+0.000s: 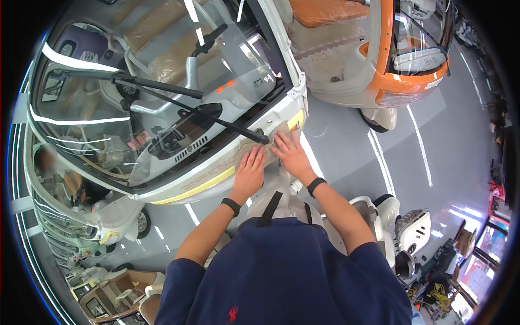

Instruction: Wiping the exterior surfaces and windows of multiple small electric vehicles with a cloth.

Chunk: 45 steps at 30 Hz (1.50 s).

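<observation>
A beige cloth [245,146] lies against the white front panel [211,167] of a small enclosed vehicle, just below its windshield. My left hand [250,170] presses flat on the cloth's left part, fingers close together. Farther right, my right hand [293,156] holds the cloth to the panel near its corner, with the fingers somewhat spread. Between and above the fingertips sits the pivot end of a black windshield wiper [260,138]. The panel bears raised lettering, partly covered by the cloth, and a yellow strip [195,193] along its lower edge.
An orange and beige vehicle [382,81] stands to the right. Several more vehicles line the left side, where a seated person [73,178] is visible. White scooter parts [412,231] are close on my right, and tangled yellow cord [438,296] lies beyond.
</observation>
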Tool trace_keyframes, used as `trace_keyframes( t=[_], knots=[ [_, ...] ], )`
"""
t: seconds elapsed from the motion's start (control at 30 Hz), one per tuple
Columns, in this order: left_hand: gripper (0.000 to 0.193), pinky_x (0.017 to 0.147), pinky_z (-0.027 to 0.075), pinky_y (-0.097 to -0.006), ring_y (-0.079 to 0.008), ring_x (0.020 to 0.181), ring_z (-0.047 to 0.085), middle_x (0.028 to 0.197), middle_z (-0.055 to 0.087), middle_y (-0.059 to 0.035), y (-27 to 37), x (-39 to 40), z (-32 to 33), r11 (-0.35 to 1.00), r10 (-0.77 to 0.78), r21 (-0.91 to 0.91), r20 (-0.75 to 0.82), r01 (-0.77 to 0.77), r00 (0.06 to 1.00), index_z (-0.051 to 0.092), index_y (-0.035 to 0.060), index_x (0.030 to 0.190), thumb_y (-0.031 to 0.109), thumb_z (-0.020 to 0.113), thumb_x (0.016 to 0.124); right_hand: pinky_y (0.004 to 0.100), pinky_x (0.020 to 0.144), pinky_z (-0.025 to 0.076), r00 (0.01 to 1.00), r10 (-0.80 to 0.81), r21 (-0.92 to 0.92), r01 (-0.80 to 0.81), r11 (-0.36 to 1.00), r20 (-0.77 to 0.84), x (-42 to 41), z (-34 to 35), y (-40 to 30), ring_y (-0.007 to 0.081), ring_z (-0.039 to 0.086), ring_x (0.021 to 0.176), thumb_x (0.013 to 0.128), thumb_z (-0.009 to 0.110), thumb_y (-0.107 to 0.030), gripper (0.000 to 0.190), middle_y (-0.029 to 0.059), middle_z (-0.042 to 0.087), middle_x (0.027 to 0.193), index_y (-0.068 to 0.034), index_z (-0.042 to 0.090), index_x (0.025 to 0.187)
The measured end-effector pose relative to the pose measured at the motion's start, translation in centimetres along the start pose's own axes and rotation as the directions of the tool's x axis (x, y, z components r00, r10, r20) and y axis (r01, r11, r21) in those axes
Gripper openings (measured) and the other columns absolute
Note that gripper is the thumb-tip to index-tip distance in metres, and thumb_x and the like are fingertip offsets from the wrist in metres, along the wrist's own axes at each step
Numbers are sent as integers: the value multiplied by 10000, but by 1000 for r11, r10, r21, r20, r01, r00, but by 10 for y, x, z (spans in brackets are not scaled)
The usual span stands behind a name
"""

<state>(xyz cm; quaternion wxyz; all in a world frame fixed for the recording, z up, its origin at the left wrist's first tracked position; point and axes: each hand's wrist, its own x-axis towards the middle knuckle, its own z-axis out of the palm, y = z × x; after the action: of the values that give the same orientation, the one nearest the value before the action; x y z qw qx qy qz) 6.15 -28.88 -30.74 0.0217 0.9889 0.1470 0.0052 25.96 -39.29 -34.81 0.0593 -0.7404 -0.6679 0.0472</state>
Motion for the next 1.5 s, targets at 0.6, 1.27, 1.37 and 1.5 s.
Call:
trace_keyframes(
  t=[0.6, 1.27, 1.37, 1.5],
  knots=[
    [759, 1248, 271, -520, -368, 1519, 363, 1586, 434, -229, 53, 163, 14, 976, -194, -139, -212, 167, 958, 469, 11, 1532, 235, 677, 837, 512, 1307, 189, 947, -318, -209, 318, 925, 31, 67, -83, 173, 168, 271, 1580, 932, 594, -192, 583, -68, 353, 1694, -230, 551, 1512],
    [1027, 1271, 206, -585, -534, 1572, 151, 1661, 203, -370, 28, 217, -140, 828, -517, -348, -172, 439, 839, 223, -144, 1576, 279, 795, 836, 526, 1307, 101, 858, -362, -87, 355, 931, -365, 159, -190, 163, 197, 253, 1596, 941, 548, -232, 644, 34, 332, 1711, -116, 478, 1572],
    [1011, 1272, 199, -581, -533, 1581, 118, 1688, 149, -354, 19, 228, -169, 824, -538, -350, -238, 445, 809, 218, -124, 1594, 312, 775, 872, 533, 1306, 97, 813, -374, -117, 362, 925, -447, 189, -206, 162, 198, 246, 1598, 943, 543, -225, 657, 34, 323, 1716, -103, 455, 1583],
    [919, 1275, 162, -594, -529, 1583, 98, 1699, 140, -335, 0, 245, -205, 832, -546, -287, -265, 475, 795, 277, -61, 1610, 357, 710, 915, 546, 1300, 136, 767, -395, -58, 426, 903, -505, 222, -231, 164, 225, 247, 1599, 917, 580, -197, 686, 60, 327, 1711, -93, 447, 1582]
  ],
)
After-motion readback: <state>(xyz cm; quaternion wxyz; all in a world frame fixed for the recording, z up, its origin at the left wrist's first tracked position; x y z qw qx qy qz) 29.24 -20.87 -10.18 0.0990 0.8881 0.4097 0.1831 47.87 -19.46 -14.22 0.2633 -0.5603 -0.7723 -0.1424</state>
